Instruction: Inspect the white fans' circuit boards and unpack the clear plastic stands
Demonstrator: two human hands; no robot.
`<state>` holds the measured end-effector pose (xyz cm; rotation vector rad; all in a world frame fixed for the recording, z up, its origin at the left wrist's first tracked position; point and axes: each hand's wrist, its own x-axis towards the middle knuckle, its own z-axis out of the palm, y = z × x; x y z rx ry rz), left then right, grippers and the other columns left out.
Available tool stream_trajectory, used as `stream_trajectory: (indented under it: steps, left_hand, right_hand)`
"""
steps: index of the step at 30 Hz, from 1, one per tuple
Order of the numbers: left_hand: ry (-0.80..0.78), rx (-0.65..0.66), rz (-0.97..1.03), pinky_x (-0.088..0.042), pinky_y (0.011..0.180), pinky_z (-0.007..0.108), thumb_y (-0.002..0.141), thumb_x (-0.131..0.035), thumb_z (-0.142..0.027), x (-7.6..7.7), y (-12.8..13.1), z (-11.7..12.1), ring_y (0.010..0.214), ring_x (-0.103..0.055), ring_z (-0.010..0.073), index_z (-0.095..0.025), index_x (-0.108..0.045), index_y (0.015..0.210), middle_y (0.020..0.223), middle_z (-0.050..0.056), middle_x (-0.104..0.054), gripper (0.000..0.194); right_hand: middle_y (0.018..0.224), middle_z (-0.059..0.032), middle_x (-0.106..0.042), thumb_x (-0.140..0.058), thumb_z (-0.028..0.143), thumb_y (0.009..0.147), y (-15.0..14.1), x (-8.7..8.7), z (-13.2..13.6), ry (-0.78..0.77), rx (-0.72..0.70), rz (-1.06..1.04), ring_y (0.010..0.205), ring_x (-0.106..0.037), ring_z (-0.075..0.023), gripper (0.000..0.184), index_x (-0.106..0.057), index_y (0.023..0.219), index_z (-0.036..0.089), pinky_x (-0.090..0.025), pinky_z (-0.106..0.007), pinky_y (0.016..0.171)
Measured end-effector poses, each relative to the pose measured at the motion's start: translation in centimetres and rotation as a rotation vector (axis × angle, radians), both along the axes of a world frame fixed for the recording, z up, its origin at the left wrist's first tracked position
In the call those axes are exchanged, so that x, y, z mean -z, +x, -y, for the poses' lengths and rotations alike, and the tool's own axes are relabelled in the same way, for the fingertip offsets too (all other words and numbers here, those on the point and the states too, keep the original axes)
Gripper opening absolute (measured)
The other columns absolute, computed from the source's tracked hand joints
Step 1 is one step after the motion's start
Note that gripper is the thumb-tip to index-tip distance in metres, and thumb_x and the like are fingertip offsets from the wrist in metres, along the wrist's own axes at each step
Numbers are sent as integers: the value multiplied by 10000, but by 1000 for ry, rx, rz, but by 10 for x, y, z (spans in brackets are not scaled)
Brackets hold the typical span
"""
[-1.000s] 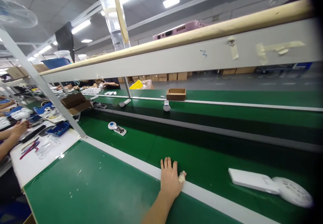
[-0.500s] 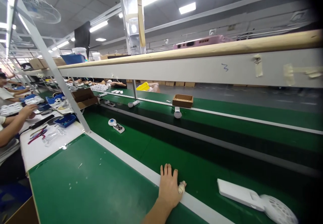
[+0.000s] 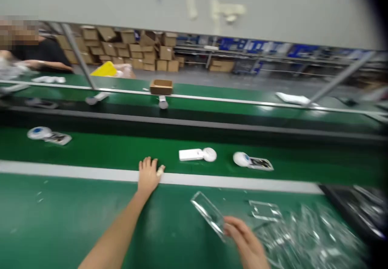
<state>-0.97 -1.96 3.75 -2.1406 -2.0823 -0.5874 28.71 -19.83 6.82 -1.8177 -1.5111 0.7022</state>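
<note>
My left hand (image 3: 149, 177) rests across the white strip at the bench's edge, fingers outstretched over the green belt, with tape on the thumb. It holds nothing. Between thumb and fingers of my right hand (image 3: 247, 240) is a clear plastic rectangular frame (image 3: 208, 213), tilted above the green bench. Beyond my hands, a white handheld fan (image 3: 190, 155) lies on the belt. To its right is another fan (image 3: 260, 163) with its handle's inside exposed, and a similar fan (image 3: 59, 138) with a blue centre lies at left. A heap of clear plastic pieces (image 3: 303, 236) is beside my right hand.
A black tray (image 3: 339, 198) stands at the right. Across the belt are a small brown box (image 3: 161, 86), more fans (image 3: 163, 102) and a yellow bin (image 3: 104, 69). A person in a dark top (image 3: 50, 53) is at far left. A grey shelf beam (image 3: 121, 6) spans overhead.
The view has swung right and down. My right hand has come into view holding the clear plastic frame. My left hand still lies spread on the white strip.
</note>
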Motion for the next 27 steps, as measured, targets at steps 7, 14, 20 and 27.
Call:
stream_trajectory:
  steps: [7, 14, 20, 27]
  left_hand:
    - [43, 61, -69, -310, 981, 508, 886, -343, -490, 14, -7, -1, 1138, -455, 333, -100, -515, 1177, 1171, 191, -545, 516]
    - [80, 222, 83, -291, 1017, 474, 899, -325, -467, -19, 27, -22, 1227, -399, 302, -124, -430, 1281, 1291, 182, -477, 524]
    - [-144, 513, -146, -260, 1017, 485, 777, -570, -504, -49, 124, -60, 1274, -350, 330, -208, -321, 1394, 1377, 175, -405, 727]
    - [-126, 390, -156, -370, 860, 450, 780, -584, -377, -41, 136, -83, 930, -576, 309, -180, -514, 1227, 976, 126, -606, 493]
  right_hand:
    - [1174, -86, -590, -399, 211, 862, -15, -23, -2, -189, -198, 313, 1055, -570, -234, 311, -616, 1083, 235, -491, -380, 876]
    - [1409, -90, -403, -404, -19, 756, 3, -39, -33, 144, -844, 457, 1289, -355, -263, 653, -374, 1349, 252, -356, -478, 1004]
    - [1368, 19, -475, -476, 228, 893, 2, -18, -62, 420, -1324, 642, 1301, -354, -213, 272, -545, 1152, 273, -401, -351, 937]
    - [1286, 11, -546, -569, 237, 822, 9, 0, -87, 625, -1388, 735, 1239, -404, -190, 118, -638, 914, 209, -438, -280, 747]
